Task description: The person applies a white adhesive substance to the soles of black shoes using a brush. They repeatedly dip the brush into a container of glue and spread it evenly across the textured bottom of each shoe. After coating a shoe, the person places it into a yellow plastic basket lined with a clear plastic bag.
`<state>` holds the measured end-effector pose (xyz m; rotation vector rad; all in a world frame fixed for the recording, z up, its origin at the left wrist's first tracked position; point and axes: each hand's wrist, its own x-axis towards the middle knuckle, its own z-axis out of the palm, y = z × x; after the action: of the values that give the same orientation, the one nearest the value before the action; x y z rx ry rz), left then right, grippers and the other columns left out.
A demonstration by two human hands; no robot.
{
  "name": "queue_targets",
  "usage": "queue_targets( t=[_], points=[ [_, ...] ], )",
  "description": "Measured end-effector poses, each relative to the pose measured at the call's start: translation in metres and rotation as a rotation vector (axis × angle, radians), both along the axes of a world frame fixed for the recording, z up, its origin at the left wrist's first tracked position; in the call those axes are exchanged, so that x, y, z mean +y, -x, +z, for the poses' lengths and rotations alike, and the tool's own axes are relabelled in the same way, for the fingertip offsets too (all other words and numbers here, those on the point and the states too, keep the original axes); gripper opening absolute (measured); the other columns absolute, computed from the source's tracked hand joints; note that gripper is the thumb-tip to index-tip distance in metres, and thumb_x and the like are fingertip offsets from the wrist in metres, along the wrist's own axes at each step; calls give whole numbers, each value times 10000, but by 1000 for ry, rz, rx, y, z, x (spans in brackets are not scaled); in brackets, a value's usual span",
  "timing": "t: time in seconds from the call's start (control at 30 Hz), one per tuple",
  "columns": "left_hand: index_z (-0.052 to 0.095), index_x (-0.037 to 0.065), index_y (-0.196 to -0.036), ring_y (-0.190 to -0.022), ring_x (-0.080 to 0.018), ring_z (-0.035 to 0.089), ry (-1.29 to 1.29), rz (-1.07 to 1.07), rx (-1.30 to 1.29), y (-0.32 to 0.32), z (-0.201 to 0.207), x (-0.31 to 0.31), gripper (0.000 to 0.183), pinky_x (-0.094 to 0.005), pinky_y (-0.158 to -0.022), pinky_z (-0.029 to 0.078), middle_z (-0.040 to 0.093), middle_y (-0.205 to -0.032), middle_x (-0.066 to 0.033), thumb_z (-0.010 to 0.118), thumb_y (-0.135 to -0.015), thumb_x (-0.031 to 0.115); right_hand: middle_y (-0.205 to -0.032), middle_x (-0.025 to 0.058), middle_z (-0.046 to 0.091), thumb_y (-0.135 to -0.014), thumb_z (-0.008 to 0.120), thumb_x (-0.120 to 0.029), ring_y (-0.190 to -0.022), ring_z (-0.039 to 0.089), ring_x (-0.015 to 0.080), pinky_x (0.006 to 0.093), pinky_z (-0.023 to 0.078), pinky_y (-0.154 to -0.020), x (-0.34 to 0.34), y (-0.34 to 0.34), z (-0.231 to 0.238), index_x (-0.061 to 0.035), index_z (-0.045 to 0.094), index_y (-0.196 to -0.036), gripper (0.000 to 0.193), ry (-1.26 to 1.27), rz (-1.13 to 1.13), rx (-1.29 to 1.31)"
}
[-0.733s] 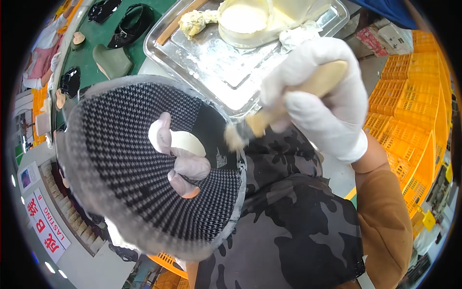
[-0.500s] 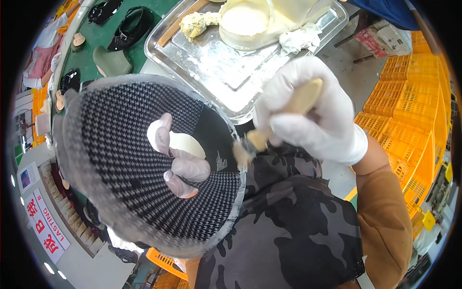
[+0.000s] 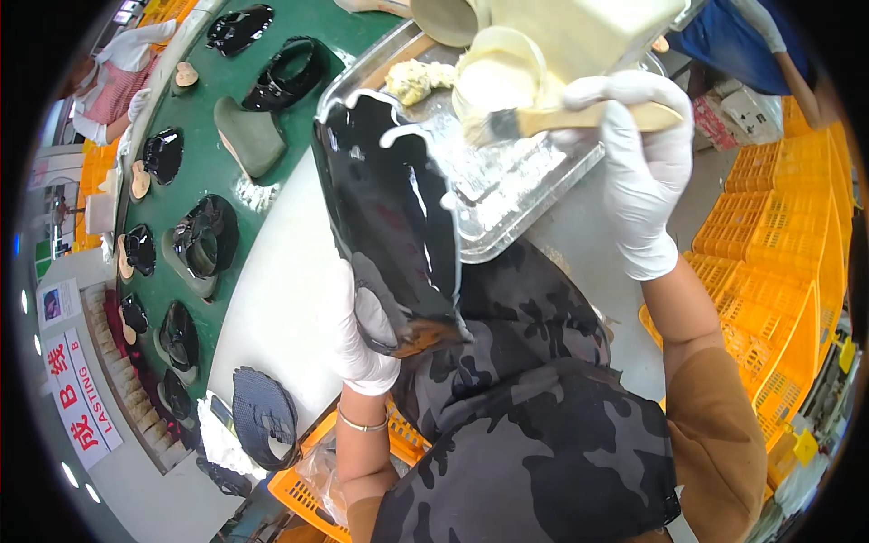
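Note:
My left hand (image 3: 364, 348), in a white glove, grips a glossy black shoe upper (image 3: 385, 190) near its lower end. White glue lines the upper's far edge and part of its right side. My right hand (image 3: 654, 149), also gloved, is closed round the wooden handle of a brush (image 3: 579, 118). The brush's bristles are at the near side of a round tub (image 3: 496, 81) of creamy white glue; whether they touch the glue I cannot tell. That tub stands in a metal tray (image 3: 493, 242) smeared with white, beside a lump of crusted glue (image 3: 416, 80).
A large cream container (image 3: 597, 36) stands in the tray. To the left, a green conveyor (image 3: 204, 118) carries black uppers and shoe lasts. A dark mesh upper (image 3: 264, 412) lies on the white table edge (image 3: 281, 308). Orange crates (image 3: 751, 235) are stacked right; co-workers (image 3: 118, 81) work nearby.
The upper has turned from its houndstooth lining to its glossy outside, coming upright in my left hand. My right hand has carried the brush from the upper's rim up to the glue tub.

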<state>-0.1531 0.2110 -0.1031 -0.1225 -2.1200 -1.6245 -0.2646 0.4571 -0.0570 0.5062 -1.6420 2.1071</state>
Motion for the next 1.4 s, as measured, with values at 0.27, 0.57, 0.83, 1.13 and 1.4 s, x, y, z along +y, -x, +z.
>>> queue_targets(
  t=[0.27, 0.57, 0.83, 1.13, 1.4],
  points=[
    [561, 14, -1179, -982, -264, 589, 871, 171, 215, 12, 40, 0, 472, -341, -870, 464, 602, -1098, -137, 582, -725, -114, -1084, 113, 554, -931, 424, -27, -892, 617, 161, 267, 505, -758, 7, 12, -25, -34, 410, -1096, 166, 30, -4, -235],
    [599, -10, -1096, -968, -338, 599, 957, 147, 218, 7, 54, 3, 441, -388, -864, 467, 624, -1052, -178, 602, -664, -100, -1085, 86, 559, -937, 428, -71, -816, 615, 132, 221, 495, -700, 17, 7, -22, -39, 438, -1119, 185, -33, 27, -305],
    [595, 3, -1092, -1024, -352, 581, 1080, 11, 109, -13, 58, -9, 424, -416, -903, 448, 616, -1089, -172, 579, -676, -73, -923, 26, 584, -846, 612, -138, -640, 523, 53, 208, 444, -579, 76, 14, -32, -78, 537, -1093, 265, -829, -439, -153],
    [594, 17, -1087, -1050, -359, 570, 1209, -108, -21, -39, 67, -36, 412, -419, -917, 442, 607, -1121, -175, 541, -685, -53, -779, 30, 594, -806, 615, -47, -668, 572, 85, 220, 459, -603, 62, 13, -36, -52, 567, -985, 186, -745, -273, -310],
    [629, 93, -1078, -1052, -349, 545, 1180, -181, -101, -39, 56, -29, 469, -398, -888, 456, 606, -1139, -111, 572, -632, -40, -911, 66, 536, -811, 595, 69, -712, 548, 83, 203, 438, -611, 32, -48, -30, 3, 569, -970, 174, -556, -50, -121]
  ],
)
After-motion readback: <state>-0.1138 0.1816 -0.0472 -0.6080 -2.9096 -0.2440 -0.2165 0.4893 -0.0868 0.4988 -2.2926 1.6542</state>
